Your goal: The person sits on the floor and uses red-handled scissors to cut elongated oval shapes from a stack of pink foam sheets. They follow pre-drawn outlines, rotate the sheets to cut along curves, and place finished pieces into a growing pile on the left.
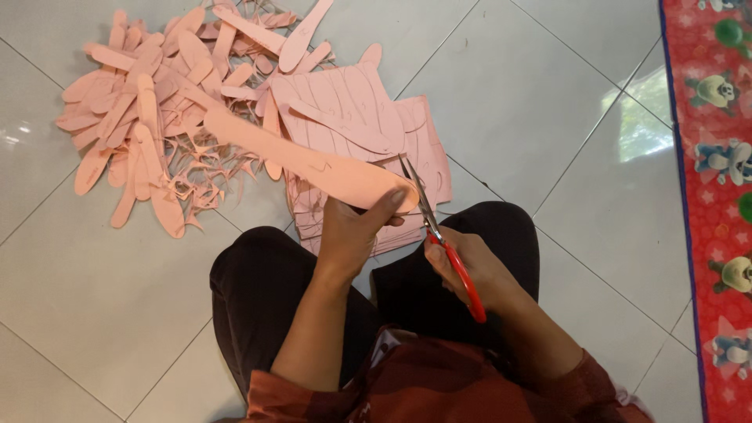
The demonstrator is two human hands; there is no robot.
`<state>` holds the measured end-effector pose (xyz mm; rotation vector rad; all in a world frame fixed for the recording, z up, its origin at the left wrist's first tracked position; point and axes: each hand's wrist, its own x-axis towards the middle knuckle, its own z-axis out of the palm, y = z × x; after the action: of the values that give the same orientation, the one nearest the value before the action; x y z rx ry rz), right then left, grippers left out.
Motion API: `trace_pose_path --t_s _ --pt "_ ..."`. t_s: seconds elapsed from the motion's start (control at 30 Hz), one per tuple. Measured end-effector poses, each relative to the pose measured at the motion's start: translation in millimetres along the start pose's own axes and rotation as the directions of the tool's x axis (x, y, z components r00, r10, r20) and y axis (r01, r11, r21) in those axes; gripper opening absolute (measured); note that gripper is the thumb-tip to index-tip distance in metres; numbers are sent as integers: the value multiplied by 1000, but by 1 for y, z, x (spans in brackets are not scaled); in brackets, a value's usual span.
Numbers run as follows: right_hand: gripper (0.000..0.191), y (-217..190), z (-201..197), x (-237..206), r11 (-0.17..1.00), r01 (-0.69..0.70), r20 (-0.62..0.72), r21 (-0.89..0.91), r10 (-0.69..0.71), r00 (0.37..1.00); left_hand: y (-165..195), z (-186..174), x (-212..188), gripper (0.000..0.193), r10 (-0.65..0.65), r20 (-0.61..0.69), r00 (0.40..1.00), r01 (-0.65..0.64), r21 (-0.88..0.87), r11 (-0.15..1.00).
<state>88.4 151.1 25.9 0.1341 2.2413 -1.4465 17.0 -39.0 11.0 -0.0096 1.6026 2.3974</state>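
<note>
Low in the frame's centre, the right hand (470, 266) grips red-handled scissors (442, 235), blades pointing up. Just left, the left hand (352, 231) pinches a long pink foam cutout (305, 153), angled toward upper left. Behind lies a stack of marked pink sheets (368, 125); a pile of cut pieces (149, 110) fills the upper left.

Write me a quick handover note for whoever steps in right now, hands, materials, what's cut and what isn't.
Left hand holds a long pink foam cutout. Right hand works the red-handled scissors, blades at the cutout's near end. Done: a pile of cut pink shapes and trimmings lies on the tile floor, far left. Left: a stack of marked pink sheets ahead of the knees.
</note>
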Motion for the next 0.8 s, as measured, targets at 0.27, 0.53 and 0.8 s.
trace_pose_path --t_s 0.27,0.53,0.8 --pt "59 -8 8 2 999 52 -16 2 -52 998 -14 20 -2 35 204 -195 959 -228 -113 967" --pt "64 -8 4 5 973 227 -24 -53 -228 973 -13 23 -6 35 210 -83 974 -218 -107 970" --pt "61 0 5 0 990 125 -35 -58 -127 991 -5 18 -4 36 154 -55 987 -157 -66 985"
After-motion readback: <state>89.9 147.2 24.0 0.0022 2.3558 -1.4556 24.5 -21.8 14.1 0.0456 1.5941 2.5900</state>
